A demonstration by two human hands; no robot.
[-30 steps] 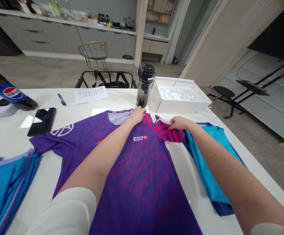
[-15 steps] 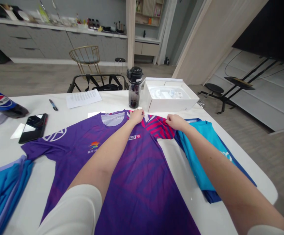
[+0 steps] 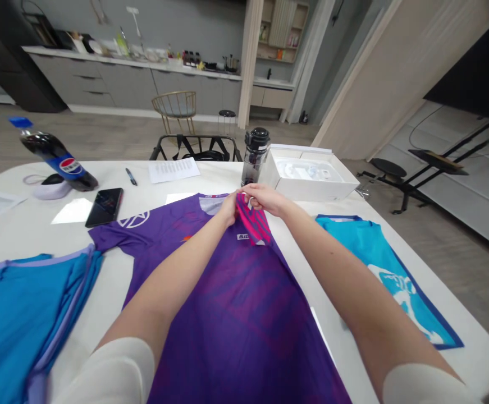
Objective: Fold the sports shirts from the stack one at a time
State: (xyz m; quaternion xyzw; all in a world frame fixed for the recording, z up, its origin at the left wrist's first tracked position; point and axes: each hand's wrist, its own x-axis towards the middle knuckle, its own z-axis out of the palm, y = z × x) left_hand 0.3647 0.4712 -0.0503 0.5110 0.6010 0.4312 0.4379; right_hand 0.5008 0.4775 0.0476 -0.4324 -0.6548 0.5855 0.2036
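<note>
A purple sports shirt (image 3: 236,308) lies front side up on the white table (image 3: 295,261), its hem toward me. My left hand (image 3: 228,209) is closed on the shirt near the collar. Close beside it, my right hand (image 3: 265,199) pinches the fabric at the right shoulder. The pink-striped right sleeve (image 3: 256,224) hangs folded inward over the chest, below my fingers. The left sleeve (image 3: 120,227) stays spread out flat. My left forearm covers part of the chest print.
Folded blue garments lie at the left (image 3: 29,303) and a blue garment (image 3: 362,247) at the right. Beyond the shirt stand a dark bottle (image 3: 255,157) and an open white box (image 3: 311,182). A phone (image 3: 105,206), pen (image 3: 131,177), paper (image 3: 174,170) and tilted cola bottle (image 3: 59,154) are at the left.
My right hand has moved left to beside my left hand, bringing the right sleeve inward over the shirt's chest. The camera view has shifted left, and the right blue garment is now uncovered.
</note>
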